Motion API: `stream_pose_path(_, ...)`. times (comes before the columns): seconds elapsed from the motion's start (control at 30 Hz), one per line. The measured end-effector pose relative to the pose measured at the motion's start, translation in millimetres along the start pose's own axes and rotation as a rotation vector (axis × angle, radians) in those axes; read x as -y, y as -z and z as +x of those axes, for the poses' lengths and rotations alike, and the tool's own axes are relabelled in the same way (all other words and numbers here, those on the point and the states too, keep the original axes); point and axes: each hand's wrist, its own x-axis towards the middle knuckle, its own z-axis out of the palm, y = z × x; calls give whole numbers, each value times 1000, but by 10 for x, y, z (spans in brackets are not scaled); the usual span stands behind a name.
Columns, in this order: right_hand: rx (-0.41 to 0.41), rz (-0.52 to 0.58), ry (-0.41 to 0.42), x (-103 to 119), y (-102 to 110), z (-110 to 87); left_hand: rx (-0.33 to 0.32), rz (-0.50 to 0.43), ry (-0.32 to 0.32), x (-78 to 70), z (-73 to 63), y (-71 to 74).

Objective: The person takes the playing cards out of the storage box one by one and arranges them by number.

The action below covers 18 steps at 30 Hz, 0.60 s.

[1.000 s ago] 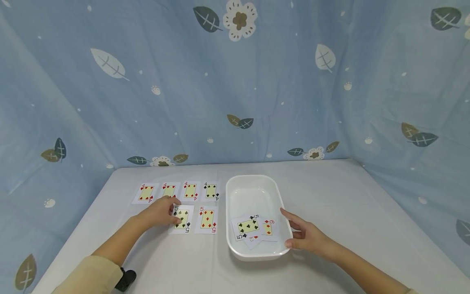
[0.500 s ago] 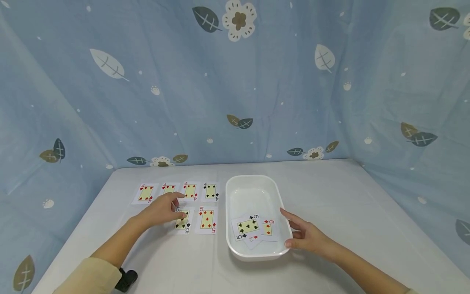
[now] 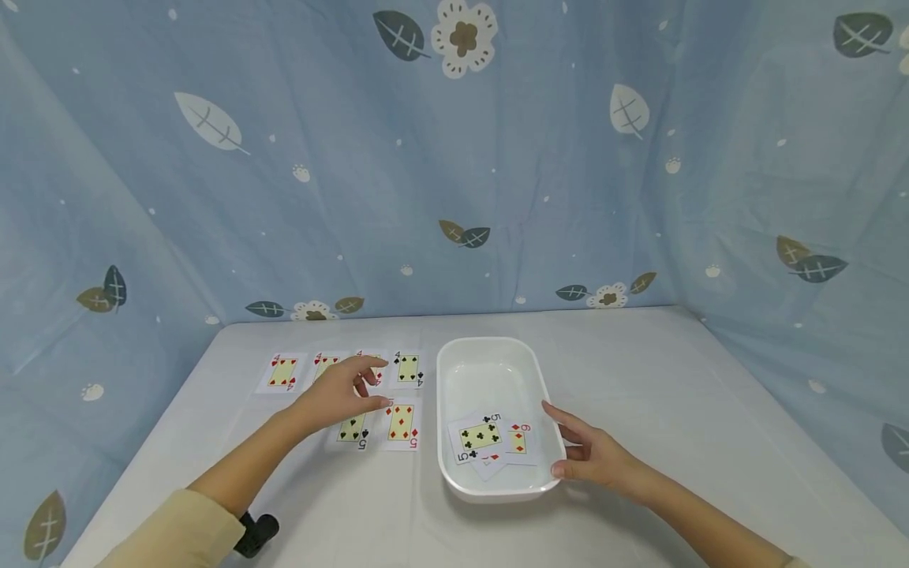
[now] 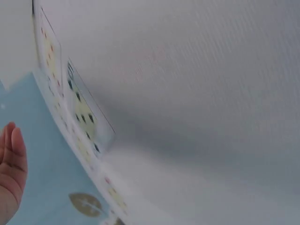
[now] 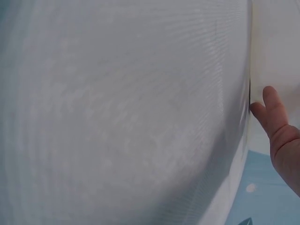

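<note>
In the head view my left hand (image 3: pixel 337 401) hovers over the playing cards, its thumb and forefinger apart with nothing between them. Beneath it lies the five of spades (image 3: pixel 352 431), partly covered by the hand. The five of diamonds (image 3: pixel 402 426) lies just to its right, near my thumb tip. The left wrist view shows the five of spades (image 4: pixel 83 115) flat on the cloth, away from the fingers. My right hand (image 3: pixel 604 461) touches the right side of a white tray (image 3: pixel 490 355) with its fingers and thumb spread along the rim.
Behind the fives runs a row of fours, including a four of hearts (image 3: pixel 282 372) and a four of spades (image 3: pixel 408 368). Inside the tray, the five of clubs (image 3: pixel 480 438) overlaps a six of diamonds (image 3: pixel 520 442) and another card. A blue patterned curtain (image 3: pixel 454 173) hangs behind the table.
My left hand has lifted off the five of spades and moved right and slightly away, towards the five of diamonds. The right hand and tray stay put.
</note>
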Motion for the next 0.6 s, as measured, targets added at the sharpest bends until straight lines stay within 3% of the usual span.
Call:
stream_pose_path(0.3, 1, 2, 12, -14, 5, 8, 31, -68, -66, -255, 112, -94)
stream_pose_path(0.6, -3, 10, -3, -26, 7, 3, 59, -66, -145, -471, 295, -271)
